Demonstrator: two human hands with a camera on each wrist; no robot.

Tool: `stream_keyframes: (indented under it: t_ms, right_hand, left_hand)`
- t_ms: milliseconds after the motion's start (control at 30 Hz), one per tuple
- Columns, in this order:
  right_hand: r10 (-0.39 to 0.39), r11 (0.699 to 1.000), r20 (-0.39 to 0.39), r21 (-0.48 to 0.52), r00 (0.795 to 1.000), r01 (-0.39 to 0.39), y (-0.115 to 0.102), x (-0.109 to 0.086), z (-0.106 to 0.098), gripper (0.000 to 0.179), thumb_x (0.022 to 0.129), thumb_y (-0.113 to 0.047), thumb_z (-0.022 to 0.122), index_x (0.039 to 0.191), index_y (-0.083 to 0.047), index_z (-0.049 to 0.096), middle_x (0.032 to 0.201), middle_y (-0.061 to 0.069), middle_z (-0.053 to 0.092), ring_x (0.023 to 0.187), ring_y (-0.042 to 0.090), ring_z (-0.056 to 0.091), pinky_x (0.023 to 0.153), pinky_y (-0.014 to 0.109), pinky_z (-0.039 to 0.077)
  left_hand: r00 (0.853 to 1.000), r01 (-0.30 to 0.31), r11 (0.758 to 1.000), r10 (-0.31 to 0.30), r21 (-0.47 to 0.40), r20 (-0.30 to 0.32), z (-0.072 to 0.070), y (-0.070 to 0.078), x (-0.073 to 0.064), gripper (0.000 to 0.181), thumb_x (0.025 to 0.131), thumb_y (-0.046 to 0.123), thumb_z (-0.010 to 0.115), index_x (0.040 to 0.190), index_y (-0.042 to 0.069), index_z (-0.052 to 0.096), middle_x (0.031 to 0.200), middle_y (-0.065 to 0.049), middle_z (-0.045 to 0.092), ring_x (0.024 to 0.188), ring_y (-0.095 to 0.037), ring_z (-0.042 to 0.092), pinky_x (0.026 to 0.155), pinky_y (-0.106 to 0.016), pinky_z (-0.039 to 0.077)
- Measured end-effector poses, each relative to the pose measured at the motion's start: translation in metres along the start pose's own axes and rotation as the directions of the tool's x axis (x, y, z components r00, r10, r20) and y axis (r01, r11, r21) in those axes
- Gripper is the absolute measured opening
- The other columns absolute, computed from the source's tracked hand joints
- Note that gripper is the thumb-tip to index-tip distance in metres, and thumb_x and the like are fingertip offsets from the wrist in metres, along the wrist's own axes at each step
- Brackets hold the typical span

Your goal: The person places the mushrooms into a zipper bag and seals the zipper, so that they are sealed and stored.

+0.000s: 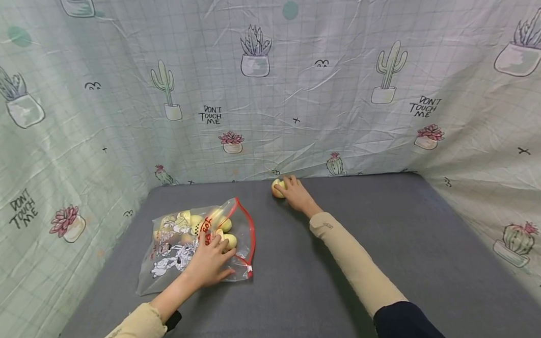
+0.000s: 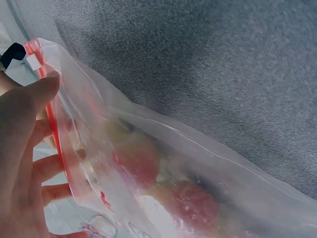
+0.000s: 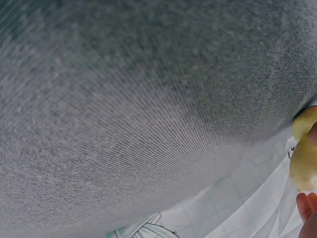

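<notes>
A clear zip bag (image 1: 154,269) with a red zip edge, a white slider and cartoon prints lies on the left of the dark table. Inside are several yellow fruits (image 1: 225,225), and through the film in the left wrist view the fruit (image 2: 136,161) shows reddish sides. My left hand (image 1: 211,261) rests over the bag's mouth, fingers spread, the thumb touching the film by the slider. At the table's far edge my right hand (image 1: 297,193) grips a yellow fruit (image 1: 277,190). Two rounded yellow parts (image 3: 303,166) appear in the right wrist view; whether they are one piece cannot be told.
A grey-black cloth surface (image 1: 440,262) covers the table. Behind it and along both sides hangs a pale curtain (image 1: 293,86) printed with potted cacti, meeting the table's far edge close to my right hand.
</notes>
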State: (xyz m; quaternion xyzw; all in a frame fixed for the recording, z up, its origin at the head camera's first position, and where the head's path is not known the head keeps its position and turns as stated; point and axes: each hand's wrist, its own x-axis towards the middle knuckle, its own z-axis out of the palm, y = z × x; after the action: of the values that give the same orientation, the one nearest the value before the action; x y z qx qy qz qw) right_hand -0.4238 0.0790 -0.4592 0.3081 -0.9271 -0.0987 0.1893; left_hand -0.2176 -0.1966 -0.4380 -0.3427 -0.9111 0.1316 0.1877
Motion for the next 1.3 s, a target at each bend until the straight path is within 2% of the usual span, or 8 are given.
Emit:
stream_keyframes:
  t_ms: [167, 333, 433, 733, 1000, 1200, 1300]
  right_hand:
    - [-0.013, 1.0, -0.059, -0.021, 0.998, 0.011, 0.001, -0.003, 0.002, 0.046, 0.085, -0.008, 0.056, 0.127, -0.022, 0.045, 0.119, 0.019, 0.045, 0.1, 0.035, 0.044, 0.08, 0.042, 0.042]
    - [0.008, 1.0, -0.055, -0.004, 0.998, -0.008, 0.001, -0.005, 0.002, 0.045, 0.086, -0.01, 0.056, 0.127, -0.026, 0.046, 0.118, 0.02, 0.044, 0.097, 0.035, 0.045, 0.079, 0.043, 0.042]
    - [0.022, 0.999, -0.037, 0.034, 0.999, -0.021, 0.0, -0.005, 0.001, 0.048, 0.085, -0.01, 0.057, 0.128, -0.026, 0.046, 0.119, 0.02, 0.043, 0.098, 0.036, 0.044, 0.08, 0.044, 0.04]
    - [0.028, 0.997, -0.032, 0.074, 0.999, -0.026, -0.002, -0.005, -0.002, 0.049, 0.08, -0.01, 0.061, 0.125, -0.024, 0.046, 0.114, 0.019, 0.043, 0.094, 0.033, 0.042, 0.077, 0.043, 0.038]
    - [0.02, 0.996, -0.018, 0.091, 1.0, -0.019, -0.002, -0.012, -0.007, 0.054, 0.08, -0.011, 0.061, 0.129, -0.025, 0.043, 0.116, 0.016, 0.044, 0.099, 0.034, 0.042, 0.08, 0.045, 0.037]
    - [-0.031, 0.994, -0.098, 0.097, 0.995, 0.041, -0.001, -0.018, -0.009, 0.055, 0.079, -0.011, 0.058, 0.131, -0.025, 0.042, 0.112, 0.014, 0.046, 0.091, 0.03, 0.043, 0.074, 0.041, 0.037]
    - [-0.059, 0.992, -0.116, 0.108, 0.991, 0.072, -0.003, -0.021, -0.01, 0.057, 0.08, -0.013, 0.058, 0.132, -0.024, 0.042, 0.111, 0.014, 0.047, 0.089, 0.029, 0.044, 0.071, 0.04, 0.037]
  left_hand:
    - [0.998, -0.034, 0.999, 0.034, -0.005, -0.053, 0.002, -0.002, 0.0, 0.048, 0.071, 0.051, 0.064, 0.106, 0.019, 0.064, 0.106, -0.005, 0.06, 0.102, -0.029, 0.052, 0.085, -0.065, 0.033]
    - [0.984, -0.076, 0.997, 0.075, -0.005, -0.16, 0.005, -0.006, 0.001, 0.039, 0.07, 0.045, 0.068, 0.099, 0.019, 0.064, 0.098, -0.004, 0.06, 0.092, -0.028, 0.053, 0.081, -0.063, 0.036]
    - [0.977, -0.084, 0.996, 0.084, 0.009, -0.193, 0.005, -0.008, 0.001, 0.036, 0.069, 0.044, 0.069, 0.096, 0.019, 0.064, 0.093, -0.003, 0.059, 0.088, -0.026, 0.053, 0.079, -0.061, 0.038]
    - [0.979, -0.083, 0.997, 0.08, -0.007, -0.188, 0.004, -0.013, 0.003, 0.028, 0.07, 0.038, 0.069, 0.09, 0.019, 0.062, 0.085, -0.001, 0.057, 0.085, -0.024, 0.053, 0.079, -0.059, 0.038]
    - [0.969, -0.11, 0.993, 0.099, -0.033, -0.226, 0.01, -0.018, 0.003, 0.02, 0.071, 0.033, 0.069, 0.083, 0.019, 0.06, 0.082, 0.0, 0.056, 0.084, -0.021, 0.05, 0.08, -0.058, 0.038]
    - [0.956, -0.131, 0.991, 0.121, -0.018, -0.266, 0.014, -0.021, 0.006, 0.015, 0.073, 0.028, 0.068, 0.082, 0.019, 0.06, 0.079, 0.002, 0.055, 0.08, -0.019, 0.049, 0.077, -0.054, 0.038]
    - [0.959, -0.126, 0.992, 0.121, -0.004, -0.256, 0.013, -0.021, 0.007, 0.018, 0.074, 0.028, 0.068, 0.087, 0.018, 0.061, 0.079, 0.003, 0.056, 0.079, -0.019, 0.049, 0.076, -0.053, 0.038]
